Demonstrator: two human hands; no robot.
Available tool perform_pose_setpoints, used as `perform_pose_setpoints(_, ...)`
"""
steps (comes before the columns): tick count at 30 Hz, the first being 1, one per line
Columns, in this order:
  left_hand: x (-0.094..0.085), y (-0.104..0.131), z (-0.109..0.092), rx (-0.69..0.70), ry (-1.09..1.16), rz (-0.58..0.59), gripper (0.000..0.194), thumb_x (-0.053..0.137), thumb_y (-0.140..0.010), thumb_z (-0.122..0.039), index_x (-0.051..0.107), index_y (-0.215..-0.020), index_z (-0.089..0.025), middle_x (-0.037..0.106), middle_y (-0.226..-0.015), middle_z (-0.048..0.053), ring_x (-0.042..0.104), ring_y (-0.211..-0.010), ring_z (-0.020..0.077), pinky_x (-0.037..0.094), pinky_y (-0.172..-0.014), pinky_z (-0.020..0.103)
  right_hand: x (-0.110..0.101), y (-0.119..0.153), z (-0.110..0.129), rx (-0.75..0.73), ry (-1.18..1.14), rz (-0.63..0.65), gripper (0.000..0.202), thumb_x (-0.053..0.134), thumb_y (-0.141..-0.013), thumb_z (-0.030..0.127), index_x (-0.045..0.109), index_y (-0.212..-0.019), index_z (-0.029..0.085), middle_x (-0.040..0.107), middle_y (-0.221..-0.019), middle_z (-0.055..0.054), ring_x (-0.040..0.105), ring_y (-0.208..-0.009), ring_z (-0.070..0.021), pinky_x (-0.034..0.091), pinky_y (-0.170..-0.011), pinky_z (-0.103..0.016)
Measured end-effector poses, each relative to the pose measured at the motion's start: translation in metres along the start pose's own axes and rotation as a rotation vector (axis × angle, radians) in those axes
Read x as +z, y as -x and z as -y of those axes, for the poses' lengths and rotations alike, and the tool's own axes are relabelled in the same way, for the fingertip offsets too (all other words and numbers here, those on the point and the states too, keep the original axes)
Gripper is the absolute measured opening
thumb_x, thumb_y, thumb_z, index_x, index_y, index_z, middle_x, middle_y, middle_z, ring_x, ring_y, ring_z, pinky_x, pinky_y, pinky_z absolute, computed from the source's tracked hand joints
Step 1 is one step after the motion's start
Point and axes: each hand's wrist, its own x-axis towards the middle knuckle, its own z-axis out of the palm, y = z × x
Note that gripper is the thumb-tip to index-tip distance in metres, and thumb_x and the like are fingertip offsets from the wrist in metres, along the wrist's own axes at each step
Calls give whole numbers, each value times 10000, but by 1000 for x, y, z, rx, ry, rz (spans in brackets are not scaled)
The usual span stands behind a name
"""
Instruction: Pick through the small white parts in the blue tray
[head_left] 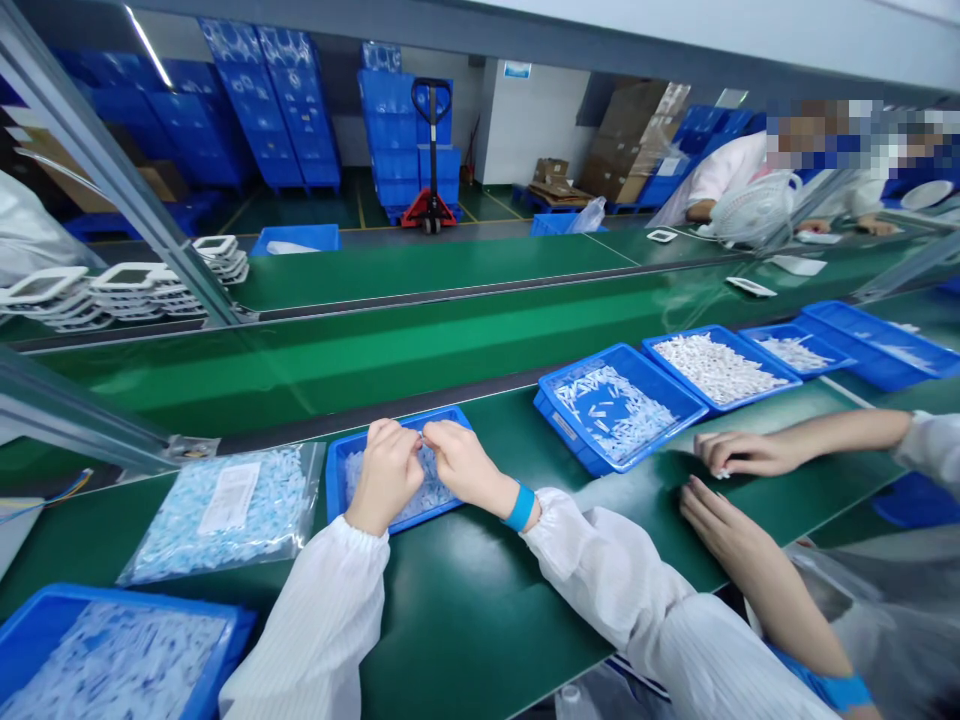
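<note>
My left hand point(388, 473) and my right hand point(466, 468) meet above a blue tray point(335, 490) of small pale pieces. The fingers of both are closed in a pinch, fingertips almost together. Whatever sits between them is too small and covered to make out. A blue band circles my right wrist. Left of the tray lies a clear plastic bag point(281, 510) full of small light-blue and white pieces, with a white label point(231, 497) on top.
Nearer on the left is a blue bin point(244, 640) of pale pieces. To the right, a blue tray point(551, 425) and a second tray point(787, 387) hold white parts. Close by, a co-worker's hands point(739, 455) handle a small white piece. Stacked white frames point(124, 290) stand beyond a metal post point(142, 190).
</note>
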Motion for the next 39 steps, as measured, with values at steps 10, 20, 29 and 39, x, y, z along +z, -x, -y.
perform_pose_setpoints(10, -3, -1, 7, 23, -95, 133, 214, 381, -792, -35, 539, -731, -166, 564, -677, 32, 492, -711, 181, 371, -788, 375, -5, -3, 1, 152, -270, 64, 202, 348, -930, 204, 436, -749, 191, 473, -681, 1, 448, -645, -140, 348, -629, -251)
perform_pose_setpoints(20, -3, 0, 6, -29, -84, 52, 184, 418, -878, -142, 596, -914, -169, 673, -827, 48, 552, -757, 178, 343, -801, 381, 1, -7, -6, 345, -775, -80, 341, 464, -889, 478, 487, -722, 182, 488, -612, 21, 454, -587, -120, 379, -591, -246)
perform_pose_setpoints(29, -4, -1, 1, -54, -115, -45, 139, 478, -861, -163, 613, -862, -195, 704, -821, 16, 595, -740, 168, 330, -832, 389, 0, -8, -5, 394, -777, -107, 340, 515, -850, 476, 537, -704, 169, 488, -634, 16, 452, -614, -117, 377, -602, -242)
perform_pose_setpoints(39, -3, -1, 2, -39, -98, -31, 159, 490, -849, -175, 637, -903, -202, 711, -842, 22, 601, -729, 171, 340, -819, 385, 4, -5, -6, 396, -682, -180, 301, 523, -857, 442, 574, -754, 165, 514, -666, 13, 472, -635, -117, 399, -621, -235)
